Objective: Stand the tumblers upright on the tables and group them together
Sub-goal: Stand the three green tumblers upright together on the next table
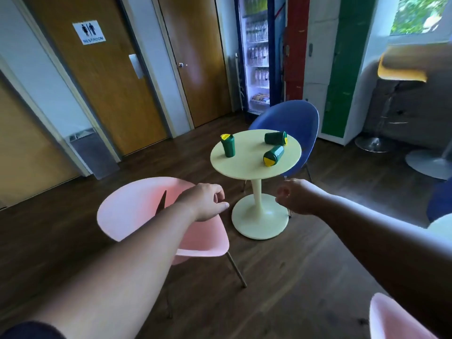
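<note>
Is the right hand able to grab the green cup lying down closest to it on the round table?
Probably yes, after stepping closer. The right hand hangs short of the table, holding nothing, and nothing blocks the near lying tumbler.

a break area in a public building: restroom door sign (89,32) far left, lit drinks fridge (257,55) at the far wall, small café table (255,165) with shell chairs (137,211).
</note>
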The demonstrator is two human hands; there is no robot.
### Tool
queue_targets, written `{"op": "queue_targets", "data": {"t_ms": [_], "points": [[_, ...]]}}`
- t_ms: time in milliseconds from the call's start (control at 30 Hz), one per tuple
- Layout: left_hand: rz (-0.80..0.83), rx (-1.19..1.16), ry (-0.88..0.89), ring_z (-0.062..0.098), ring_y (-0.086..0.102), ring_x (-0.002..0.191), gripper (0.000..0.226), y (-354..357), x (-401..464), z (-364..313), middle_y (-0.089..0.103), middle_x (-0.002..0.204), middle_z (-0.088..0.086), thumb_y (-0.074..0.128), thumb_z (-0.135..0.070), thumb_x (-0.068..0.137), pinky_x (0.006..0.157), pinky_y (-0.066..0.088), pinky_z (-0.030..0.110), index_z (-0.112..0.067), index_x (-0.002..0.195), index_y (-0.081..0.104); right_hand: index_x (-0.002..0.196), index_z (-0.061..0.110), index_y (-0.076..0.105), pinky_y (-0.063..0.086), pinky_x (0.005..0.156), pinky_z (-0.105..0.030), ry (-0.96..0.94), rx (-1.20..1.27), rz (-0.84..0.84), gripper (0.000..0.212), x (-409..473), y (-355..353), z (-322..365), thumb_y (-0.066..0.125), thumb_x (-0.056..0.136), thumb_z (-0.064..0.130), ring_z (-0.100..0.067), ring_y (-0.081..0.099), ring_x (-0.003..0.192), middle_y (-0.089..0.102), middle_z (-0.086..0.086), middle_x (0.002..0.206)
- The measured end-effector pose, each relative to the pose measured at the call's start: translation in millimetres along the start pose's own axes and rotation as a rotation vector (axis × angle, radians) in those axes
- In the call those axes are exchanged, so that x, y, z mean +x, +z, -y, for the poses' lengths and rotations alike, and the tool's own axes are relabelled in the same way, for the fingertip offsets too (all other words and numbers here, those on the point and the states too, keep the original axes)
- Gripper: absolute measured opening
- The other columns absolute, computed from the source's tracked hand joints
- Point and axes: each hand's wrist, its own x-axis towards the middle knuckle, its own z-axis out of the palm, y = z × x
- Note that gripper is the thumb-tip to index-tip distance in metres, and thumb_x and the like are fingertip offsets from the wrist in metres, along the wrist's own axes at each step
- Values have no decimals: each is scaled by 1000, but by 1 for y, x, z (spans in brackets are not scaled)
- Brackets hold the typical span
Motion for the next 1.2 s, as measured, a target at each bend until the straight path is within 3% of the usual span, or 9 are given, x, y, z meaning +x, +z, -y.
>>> {"op": "queue_targets", "data": {"t_ms": [67, 133, 200, 267, 400, 600, 767, 933, 1200], "points": [[25, 6, 20, 14, 64, 95, 29, -5, 42, 1, 67, 105, -12, 63, -51, 92, 85, 58, 34, -32, 113, 65, 108, 16, 69, 36, 68, -16, 14, -2, -7, 20, 32, -4, -11, 62, 92, 27, -4, 49, 74, 49, 21, 78], [48, -8, 41, 14, 64, 96, 29, -10, 80, 4, 68, 104, -12, 63, -51, 91, 85, 57, 34, -31, 112, 65, 108, 16, 68, 39, 70, -17, 43, -10, 22, 18, 61, -11, -17, 61, 93, 23, 0, 49, 72, 49, 24, 77], [61, -11, 70, 14, 64, 96, 27, -14, 117, 8, 68, 102, -12, 64, -51, 91, 83, 55, 31, -31, 109, 66, 107, 11, 68, 49, 81, -28, 94, -42, 68, 23, 93, -18, -20, 55, 94, 25, -12, 62, 85, 66, 7, 92], [66, -13, 99, 15, 64, 95, 27, -17, 154, 12, 67, 100, -12, 65, -51, 90, 79, 51, 28, -30, 108, 66, 107, 10, 68, 52, 88, -37, 154, -75, 96, 27, 123, -24, -24, 51, 94, 27, -26, 64, 97, 69, -8, 104], [104, -2, 157, 15, 64, 95, 30, -19, 235, 18, 69, 102, -12, 66, -49, 90, 83, 53, 28, -28, 111, 66, 102, 21, 66, 51, 78, -30, 214, -31, 27, 26, 178, -31, -45, 60, 86, 41, -22, 63, 92, 67, 0, 98], [129, 0, 292, 18, 65, 100, 33, -28, 356, 12, 70, 110, -7, 63, -51, 91, 81, 51, 28, -29, 116, 65, 106, 26, 67, 52, 79, -28, 319, -41, -70, 25, 247, -39, -77, 62, 86, 41, -18, 63, 91, 68, 5, 101], [185, 22, 369, 18, 64, 104, 35, -24, 425, -6, 70, 113, -7, 62, -52, 93, 92, 55, 35, -29, 119, 64, 111, 27, 67, 50, 76, -28, 381, -36, -64, 29, 291, -43, -103, 61, 87, 42, -18, 63, 91, 68, 4, 103], [214, -1, 360, 18, 64, 101, 34, -11, 494, -28, 70, 112, -8, 63, -53, 92, 92, 55, 35, -31, 117, 64, 113, 24, 66, 51, 84, -29, 346, -44, -35, 29, 345, -56, -148, 62, 89, 39, -20, 63, 96, 68, 2, 107], [279, -84, 150, 15, 64, 97, 34, 47, 582, -52, 68, 107, -9, 66, -52, 90, 89, 56, 36, -31, 116, 63, 116, 23, 64, 40, 74, -23, 191, -36, 176, 32, 446, -49, -241, 60, 90, 41, -17, 60, 94, 66, 4, 107]]}}
